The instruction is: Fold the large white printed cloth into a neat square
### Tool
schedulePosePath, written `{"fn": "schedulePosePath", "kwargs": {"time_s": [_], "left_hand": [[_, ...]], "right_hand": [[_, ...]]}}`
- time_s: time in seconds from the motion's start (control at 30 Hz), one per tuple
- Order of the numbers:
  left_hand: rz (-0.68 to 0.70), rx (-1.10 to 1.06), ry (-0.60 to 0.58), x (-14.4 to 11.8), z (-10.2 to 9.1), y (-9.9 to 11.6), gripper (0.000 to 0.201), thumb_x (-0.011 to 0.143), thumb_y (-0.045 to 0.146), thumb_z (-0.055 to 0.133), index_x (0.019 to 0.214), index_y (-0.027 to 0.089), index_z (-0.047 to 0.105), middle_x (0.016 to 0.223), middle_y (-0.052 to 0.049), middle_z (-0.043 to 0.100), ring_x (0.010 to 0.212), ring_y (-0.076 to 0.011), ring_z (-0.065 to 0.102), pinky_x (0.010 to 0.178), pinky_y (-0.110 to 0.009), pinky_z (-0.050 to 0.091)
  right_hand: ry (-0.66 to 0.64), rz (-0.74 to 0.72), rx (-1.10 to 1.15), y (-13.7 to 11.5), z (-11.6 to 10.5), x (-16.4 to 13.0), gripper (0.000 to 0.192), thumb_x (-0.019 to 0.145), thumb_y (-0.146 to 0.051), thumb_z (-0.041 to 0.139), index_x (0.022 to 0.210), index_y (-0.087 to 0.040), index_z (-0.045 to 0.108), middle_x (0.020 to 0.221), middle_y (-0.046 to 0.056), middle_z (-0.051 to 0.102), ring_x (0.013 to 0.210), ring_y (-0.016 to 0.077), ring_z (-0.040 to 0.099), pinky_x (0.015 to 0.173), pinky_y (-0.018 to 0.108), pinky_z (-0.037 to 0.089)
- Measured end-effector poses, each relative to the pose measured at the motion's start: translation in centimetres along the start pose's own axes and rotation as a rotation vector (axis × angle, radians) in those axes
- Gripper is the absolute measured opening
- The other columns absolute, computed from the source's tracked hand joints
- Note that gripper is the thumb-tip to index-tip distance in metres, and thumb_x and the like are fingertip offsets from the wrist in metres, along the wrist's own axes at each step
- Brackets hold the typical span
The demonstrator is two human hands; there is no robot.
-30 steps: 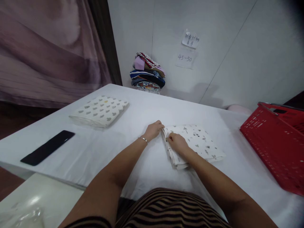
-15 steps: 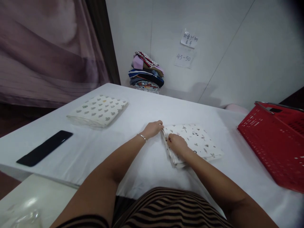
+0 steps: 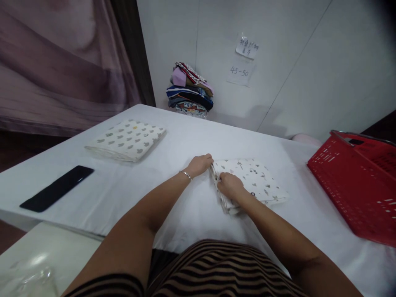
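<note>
A folded white cloth with small dark prints (image 3: 256,181) lies on the white table (image 3: 192,140) in front of me. My left hand (image 3: 201,163), with a thin bracelet at the wrist, pinches the cloth's far left corner. My right hand (image 3: 229,186) grips the same left edge a little nearer to me, fingers closed on the layers. A second folded cloth with grey prints (image 3: 126,139) rests at the table's far left, apart from both hands.
A black phone (image 3: 57,193) lies near the table's left edge. A red plastic basket (image 3: 359,181) stands at the right. A pile of folded clothes (image 3: 189,91) sits against the wall behind the table, below two paper notes (image 3: 243,60).
Both hands stay on the cloth's left edge. The view has shifted slightly; the hands and cloth show almost no movement.
</note>
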State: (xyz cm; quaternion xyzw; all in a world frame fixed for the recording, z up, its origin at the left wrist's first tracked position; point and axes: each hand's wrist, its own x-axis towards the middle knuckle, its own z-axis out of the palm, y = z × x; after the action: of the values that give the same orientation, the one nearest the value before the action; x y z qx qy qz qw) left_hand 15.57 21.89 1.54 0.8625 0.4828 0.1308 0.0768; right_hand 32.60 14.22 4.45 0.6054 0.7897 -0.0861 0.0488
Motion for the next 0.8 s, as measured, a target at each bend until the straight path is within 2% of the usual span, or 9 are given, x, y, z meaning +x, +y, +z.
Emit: {"fn": "schedulePosePath", "kwargs": {"time_s": [0.2,0.4,0.63,0.7,0.8], "left_hand": [[-0.03,0.008,-0.019,0.0,0.0,0.0,0.023,0.091,0.022,0.042,0.1,0.027,0.063,0.117,-0.002,0.055,0.092,-0.0151,0.058,0.068,-0.025,0.039],[-0.024,0.008,-0.005,-0.1,-0.1,0.1,0.023,0.092,0.023,0.042,0.097,0.025,0.065,0.116,-0.003,0.057,0.089,-0.016,0.059,0.067,-0.026,0.039],[-0.088,-0.175,0.137,-1.6,0.5,0.7,0.028,0.088,0.02,0.043,0.108,0.026,0.062,0.113,-0.001,0.06,0.092,-0.0148,0.059,0.077,-0.026,0.042],[-0.14,-0.249,0.189,-2.2,0.7,1.2,0.023,0.086,0.021,0.046,0.1,0.023,0.064,0.107,-0.002,0.062,0.087,-0.0149,0.059,0.075,-0.026,0.042],[-0.314,-0.413,0.198,-2.9,1.2,2.2,0.016,0.08,0.027,0.052,0.079,0.019,0.065,0.085,-0.002,0.065,0.074,-0.0148,0.057,0.068,-0.026,0.041]], "right_hand": [[0.014,0.001,-0.03,-0.1,0.0,-0.1,0.023,0.084,-0.015,0.041,0.097,-0.015,0.06,0.098,0.012,0.066,0.087,0.0225,0.062,0.068,0.029,0.039],[0.05,-0.024,-0.027,-0.1,0.3,-0.4,0.023,0.086,-0.014,0.039,0.093,-0.016,0.061,0.097,0.011,0.066,0.085,0.021,0.061,0.065,0.027,0.036],[0.09,-0.065,0.013,0.0,0.1,-0.8,0.023,0.086,-0.012,0.039,0.091,-0.016,0.061,0.096,0.009,0.066,0.089,0.0191,0.059,0.071,0.026,0.036],[0.094,-0.068,0.016,0.0,0.2,-0.9,0.023,0.087,-0.013,0.038,0.093,-0.016,0.06,0.097,0.009,0.065,0.091,0.0189,0.059,0.072,0.026,0.036],[0.066,-0.041,0.013,-0.3,0.3,-1.1,0.023,0.091,-0.021,0.037,0.097,-0.017,0.059,0.102,0.01,0.064,0.092,0.0198,0.059,0.071,0.027,0.037]]}}
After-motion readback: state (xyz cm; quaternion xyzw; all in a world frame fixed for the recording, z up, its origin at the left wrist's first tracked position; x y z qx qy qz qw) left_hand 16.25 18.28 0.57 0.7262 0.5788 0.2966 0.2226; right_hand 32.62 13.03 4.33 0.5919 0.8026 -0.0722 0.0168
